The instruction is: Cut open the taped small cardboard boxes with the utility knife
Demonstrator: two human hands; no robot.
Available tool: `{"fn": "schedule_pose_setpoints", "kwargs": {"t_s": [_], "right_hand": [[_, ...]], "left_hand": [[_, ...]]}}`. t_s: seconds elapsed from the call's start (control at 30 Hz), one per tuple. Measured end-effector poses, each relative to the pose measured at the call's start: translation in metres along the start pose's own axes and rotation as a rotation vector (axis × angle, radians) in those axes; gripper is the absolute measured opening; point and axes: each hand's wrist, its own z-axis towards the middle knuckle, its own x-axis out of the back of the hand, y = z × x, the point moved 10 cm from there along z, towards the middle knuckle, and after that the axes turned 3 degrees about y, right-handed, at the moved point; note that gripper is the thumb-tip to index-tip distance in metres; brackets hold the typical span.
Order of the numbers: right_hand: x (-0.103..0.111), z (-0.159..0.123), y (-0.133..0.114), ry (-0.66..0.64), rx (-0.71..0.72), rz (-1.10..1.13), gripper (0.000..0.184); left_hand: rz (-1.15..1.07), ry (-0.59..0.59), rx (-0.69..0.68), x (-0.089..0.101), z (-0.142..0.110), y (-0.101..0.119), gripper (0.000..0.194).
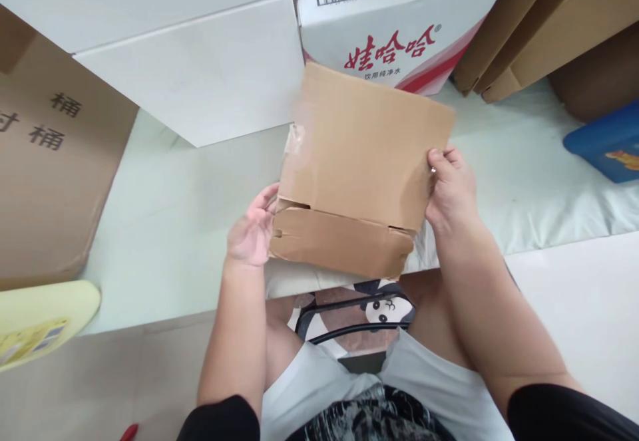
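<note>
So I'm holding one brown cardboard piece (364, 155) over the front edge of the cloth-covered surface (154, 228), between my two hands. My right hand (454, 185) is clamping its fingers on the right edge; my left hand (249, 235) is meeting the left edge, but can't tell if those fingers are gripping. Four containers are sitting around it: one plain white carton (200, 75), one red-lettered carton (389, 18), one brown carton (54, 188), one blue container (599, 138), contents all hidden.
</note>
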Motion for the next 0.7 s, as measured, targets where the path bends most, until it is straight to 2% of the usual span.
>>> {"fn": "schedule_pose_setpoints", "kwargs": {"t_s": [0.1, 0.17, 0.3, 0.37, 0.43, 0.5, 0.57, 0.7], "right_hand": [[-0.006, -0.007, 0.002, -0.021, -0.114, 0.113, 0.045], [-0.016, -0.014, 0.000, -0.136, -0.194, 0.149, 0.047], [-0.030, -0.031, -0.010, -0.429, -0.322, 0.180, 0.061], [-0.039, -0.041, -0.015, -0.573, -0.340, 0.212, 0.070], [-0.050, -0.050, -0.017, -0.663, -0.334, 0.245, 0.080], [-0.058, -0.054, -0.014, -0.661, -0.309, 0.256, 0.092], [-0.060, -0.054, -0.004, -0.580, -0.273, 0.209, 0.092], [-0.042, -0.047, 0.012, -0.375, -0.188, -0.015, 0.056]], "left_hand": [[0.165, -0.012, 0.130, -0.006, 0.000, -0.020, 0.063], [0.184, 0.006, 0.126, -0.004, 0.002, -0.023, 0.060], [0.038, 0.185, -0.116, 0.018, 0.011, -0.001, 0.056], [-0.044, 0.274, -0.229, 0.029, 0.016, 0.007, 0.050], [-0.105, 0.309, -0.292, 0.031, 0.023, 0.007, 0.045], [-0.148, 0.295, -0.311, 0.023, 0.030, 0.000, 0.041], [-0.178, 0.261, -0.301, 0.008, 0.036, -0.009, 0.039], [-0.171, 0.184, -0.201, -0.024, 0.041, -0.030, 0.045]]}}
